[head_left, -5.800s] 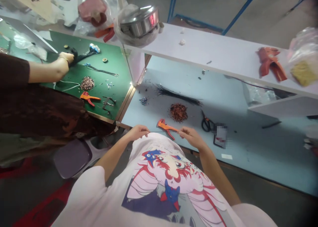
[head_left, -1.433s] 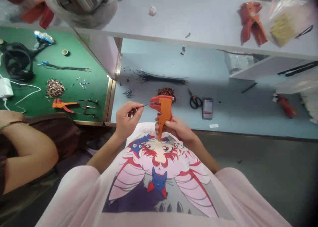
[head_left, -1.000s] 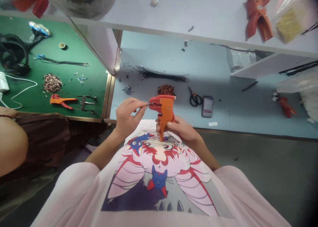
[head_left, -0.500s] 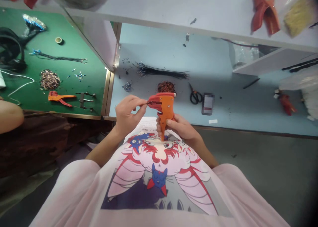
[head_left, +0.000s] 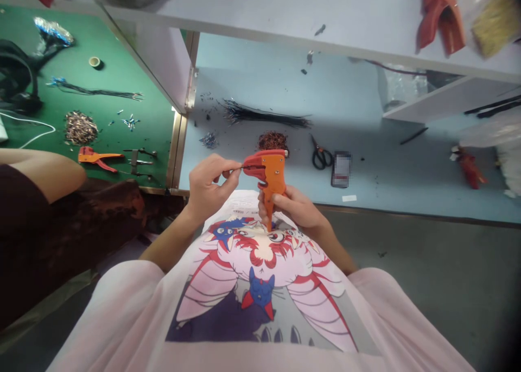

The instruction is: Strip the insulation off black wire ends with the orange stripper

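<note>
My right hand point(head_left: 293, 209) is wrapped round the handles of an orange wire stripper point(head_left: 267, 175), held upright over my lap with its red jaws pointing left. My left hand point(head_left: 209, 185) pinches a thin dark wire point(head_left: 237, 168) between thumb and forefinger, and the wire's end sits in the stripper's jaws. Both hands hover just in front of the blue table's near edge point(head_left: 391, 209). Behind the stripper lie a heap of reddish copper scraps point(head_left: 272, 140) and a bundle of black wires point(head_left: 264, 116).
Black scissors point(head_left: 319, 154) and a small dark device point(head_left: 341, 168) lie right of the copper heap. A white shelf point(head_left: 285, 14) spans above. On the green table point(head_left: 134, 79) at left lie another orange stripper point(head_left: 95, 157), a scrap pile point(head_left: 80, 128) and wires. Another person's arm point(head_left: 44, 174) is at left.
The wire's end has gone from just outside the stripper's jaws into them as my left hand closed in. The neighbour's arm has come further into view at left. The view drifted slightly.
</note>
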`<state>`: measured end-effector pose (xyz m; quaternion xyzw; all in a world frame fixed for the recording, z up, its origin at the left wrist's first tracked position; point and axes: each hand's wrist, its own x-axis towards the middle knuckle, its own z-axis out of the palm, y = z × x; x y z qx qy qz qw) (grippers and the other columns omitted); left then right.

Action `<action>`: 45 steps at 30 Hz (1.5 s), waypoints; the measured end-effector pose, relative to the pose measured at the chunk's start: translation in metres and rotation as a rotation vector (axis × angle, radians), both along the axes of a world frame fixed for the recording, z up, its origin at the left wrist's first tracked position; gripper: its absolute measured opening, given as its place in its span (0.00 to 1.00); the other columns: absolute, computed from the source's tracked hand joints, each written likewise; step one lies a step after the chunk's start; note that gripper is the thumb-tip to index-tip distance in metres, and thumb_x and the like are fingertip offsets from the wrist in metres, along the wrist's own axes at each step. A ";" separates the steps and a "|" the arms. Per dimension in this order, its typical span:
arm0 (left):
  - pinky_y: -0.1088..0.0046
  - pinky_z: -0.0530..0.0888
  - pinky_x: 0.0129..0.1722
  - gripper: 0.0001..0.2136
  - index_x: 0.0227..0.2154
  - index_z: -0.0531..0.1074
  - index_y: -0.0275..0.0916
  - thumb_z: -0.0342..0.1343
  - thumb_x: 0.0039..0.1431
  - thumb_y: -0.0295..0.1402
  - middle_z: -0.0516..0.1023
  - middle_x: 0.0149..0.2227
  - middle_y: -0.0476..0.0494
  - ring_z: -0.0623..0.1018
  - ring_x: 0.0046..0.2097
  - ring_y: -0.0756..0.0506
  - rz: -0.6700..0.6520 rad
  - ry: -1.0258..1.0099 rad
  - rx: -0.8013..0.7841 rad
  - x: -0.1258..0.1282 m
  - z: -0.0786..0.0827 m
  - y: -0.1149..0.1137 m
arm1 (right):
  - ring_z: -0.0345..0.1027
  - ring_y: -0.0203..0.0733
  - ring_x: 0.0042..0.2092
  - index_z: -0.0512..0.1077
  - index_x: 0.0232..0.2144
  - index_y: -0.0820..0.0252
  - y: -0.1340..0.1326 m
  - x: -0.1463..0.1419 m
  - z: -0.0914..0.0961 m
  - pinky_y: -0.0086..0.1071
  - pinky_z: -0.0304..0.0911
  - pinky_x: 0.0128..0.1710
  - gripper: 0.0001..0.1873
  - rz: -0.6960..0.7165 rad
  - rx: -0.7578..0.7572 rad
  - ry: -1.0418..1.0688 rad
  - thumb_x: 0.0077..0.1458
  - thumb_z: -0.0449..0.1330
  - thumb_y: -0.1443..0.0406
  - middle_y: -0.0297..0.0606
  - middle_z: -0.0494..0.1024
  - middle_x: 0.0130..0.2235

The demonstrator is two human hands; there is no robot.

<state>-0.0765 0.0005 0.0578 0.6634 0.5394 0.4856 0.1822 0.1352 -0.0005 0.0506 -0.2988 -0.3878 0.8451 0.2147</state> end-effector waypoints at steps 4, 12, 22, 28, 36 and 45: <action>0.77 0.66 0.27 0.03 0.30 0.75 0.41 0.57 0.55 0.29 0.72 0.23 0.52 0.68 0.26 0.54 0.014 -0.002 -0.024 0.001 0.001 0.000 | 0.68 0.36 0.26 0.67 0.37 0.63 0.000 0.000 0.001 0.30 0.65 0.26 0.16 0.016 0.035 0.002 0.59 0.56 0.54 0.36 0.73 0.26; 0.77 0.65 0.26 0.03 0.29 0.75 0.41 0.57 0.55 0.29 0.72 0.22 0.52 0.67 0.25 0.54 -0.006 -0.007 -0.028 0.002 0.004 0.001 | 0.68 0.36 0.26 0.67 0.36 0.62 0.002 0.003 0.001 0.31 0.66 0.27 0.17 0.051 0.018 0.021 0.58 0.57 0.53 0.37 0.73 0.27; 0.78 0.64 0.26 0.03 0.30 0.75 0.40 0.57 0.55 0.28 0.72 0.24 0.52 0.67 0.26 0.55 -0.053 -0.091 -0.061 0.004 0.004 0.002 | 0.68 0.36 0.27 0.67 0.36 0.62 0.003 0.005 -0.001 0.32 0.66 0.28 0.15 0.043 0.017 0.056 0.59 0.57 0.55 0.36 0.73 0.27; 0.77 0.64 0.25 0.02 0.29 0.75 0.40 0.57 0.56 0.30 0.72 0.24 0.52 0.66 0.26 0.55 -0.033 -0.116 -0.106 0.004 0.004 0.001 | 0.69 0.37 0.28 0.67 0.35 0.62 0.004 0.007 0.000 0.32 0.66 0.29 0.15 0.066 0.026 0.060 0.59 0.56 0.55 0.37 0.73 0.27; 0.78 0.63 0.25 0.02 0.30 0.75 0.39 0.58 0.54 0.28 0.71 0.24 0.53 0.66 0.25 0.55 -0.060 -0.143 -0.109 0.004 0.001 0.003 | 0.70 0.36 0.29 0.68 0.35 0.64 0.004 0.008 -0.001 0.31 0.67 0.29 0.16 0.046 0.004 0.055 0.59 0.57 0.54 0.38 0.74 0.29; 0.78 0.62 0.25 0.02 0.30 0.75 0.40 0.58 0.55 0.28 0.70 0.24 0.53 0.65 0.25 0.55 -0.061 -0.158 -0.117 0.007 0.002 0.004 | 0.71 0.37 0.30 0.68 0.35 0.63 0.006 0.009 0.002 0.31 0.69 0.29 0.16 0.063 0.017 0.053 0.59 0.57 0.55 0.38 0.74 0.29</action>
